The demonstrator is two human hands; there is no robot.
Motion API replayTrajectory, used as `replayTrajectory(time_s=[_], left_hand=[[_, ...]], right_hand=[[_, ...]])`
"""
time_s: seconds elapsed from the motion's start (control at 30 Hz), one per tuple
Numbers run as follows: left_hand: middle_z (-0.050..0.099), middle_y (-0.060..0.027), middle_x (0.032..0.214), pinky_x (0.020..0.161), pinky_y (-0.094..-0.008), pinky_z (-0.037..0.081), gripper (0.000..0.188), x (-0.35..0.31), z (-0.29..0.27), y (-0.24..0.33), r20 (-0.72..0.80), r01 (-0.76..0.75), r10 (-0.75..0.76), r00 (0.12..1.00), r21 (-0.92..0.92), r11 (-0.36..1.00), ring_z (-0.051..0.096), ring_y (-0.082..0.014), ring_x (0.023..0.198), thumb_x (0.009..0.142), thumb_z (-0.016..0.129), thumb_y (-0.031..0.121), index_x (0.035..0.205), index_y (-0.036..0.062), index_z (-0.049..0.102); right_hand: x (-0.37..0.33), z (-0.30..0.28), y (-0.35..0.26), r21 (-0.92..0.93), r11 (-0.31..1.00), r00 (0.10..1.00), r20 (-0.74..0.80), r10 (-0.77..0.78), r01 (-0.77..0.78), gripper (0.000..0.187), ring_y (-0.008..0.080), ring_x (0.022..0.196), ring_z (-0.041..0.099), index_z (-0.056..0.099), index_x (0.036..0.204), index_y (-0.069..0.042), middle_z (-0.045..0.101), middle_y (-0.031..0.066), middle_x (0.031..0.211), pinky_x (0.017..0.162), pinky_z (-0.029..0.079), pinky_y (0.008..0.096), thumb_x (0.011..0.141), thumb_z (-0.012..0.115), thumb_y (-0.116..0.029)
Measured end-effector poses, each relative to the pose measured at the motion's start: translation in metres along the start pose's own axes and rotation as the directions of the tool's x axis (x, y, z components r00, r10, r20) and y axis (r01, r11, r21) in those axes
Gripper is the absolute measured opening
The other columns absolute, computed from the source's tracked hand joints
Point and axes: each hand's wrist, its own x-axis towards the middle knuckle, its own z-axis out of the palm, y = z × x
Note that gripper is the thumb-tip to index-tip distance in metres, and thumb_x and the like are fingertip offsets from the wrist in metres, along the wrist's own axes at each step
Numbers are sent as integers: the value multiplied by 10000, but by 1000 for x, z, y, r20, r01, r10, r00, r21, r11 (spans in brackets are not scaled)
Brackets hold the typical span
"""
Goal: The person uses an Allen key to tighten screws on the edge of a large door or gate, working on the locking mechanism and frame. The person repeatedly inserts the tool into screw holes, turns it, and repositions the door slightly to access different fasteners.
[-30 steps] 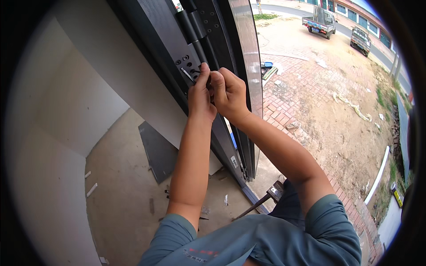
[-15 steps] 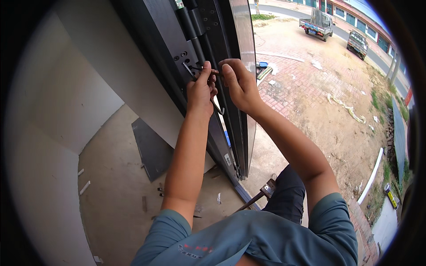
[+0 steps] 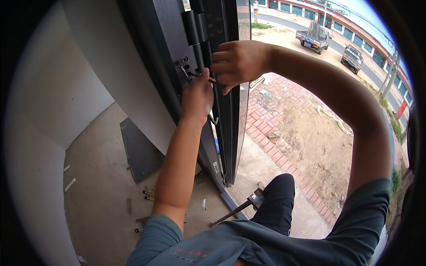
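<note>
My left hand (image 3: 197,99) is closed in front of the dark metal door frame (image 3: 166,26), thumb pointing up. A bent metal rod (image 3: 216,120), like a hex key, sticks out below its fingers. Beside the thumb, a small bright L-shaped metal piece (image 3: 184,72) lies near the screw holes of the hinge plate (image 3: 181,61). My right hand (image 3: 242,63) is turned over with its fingers curled, close to my left thumb; what its fingertips grip is mostly hidden. Above both hands runs the dark cylindrical hinge (image 3: 196,33).
A dark flat panel (image 3: 140,150) lies on the indoor floor at left, with small tools (image 3: 149,195) near it. A hammer-like tool (image 3: 256,198) rests by my knee. Outside are brick paving (image 3: 277,95) and two parked trucks (image 3: 313,37), (image 3: 352,58).
My right hand has rolled over and moved up, its elbow swinging outward and up. My left hand keeps its hold near the hinge. The view has shifted slightly.
</note>
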Motion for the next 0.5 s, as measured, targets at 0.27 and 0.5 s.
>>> replayTrajectory(time_s=[0.27, 0.5], left_hand=[[557, 45, 704, 509, -238, 279, 350, -8, 4, 18, -58, 191, -200, 978, -140, 972, 390, -55, 537, 962, 758, 388, 815, 82, 673], [558, 61, 765, 469, -200, 288, 313, -13, 0, 4, -113, 186, -191, 975, -57, 981, 386, -27, 581, 986, 721, 393, 834, 128, 649]], right_hand=[[-14, 31, -41, -2, 940, 914, -236, 330, -340, 425, 213, 638, 525, 500, 757, -120, 498, 24, 730, 599, 427, 356, 849, 755, -447], [11, 79, -128, 188, 704, 615, -371, 696, -685, 411, 255, 650, 521, 477, 750, -94, 494, 68, 727, 631, 422, 365, 896, 744, -370]])
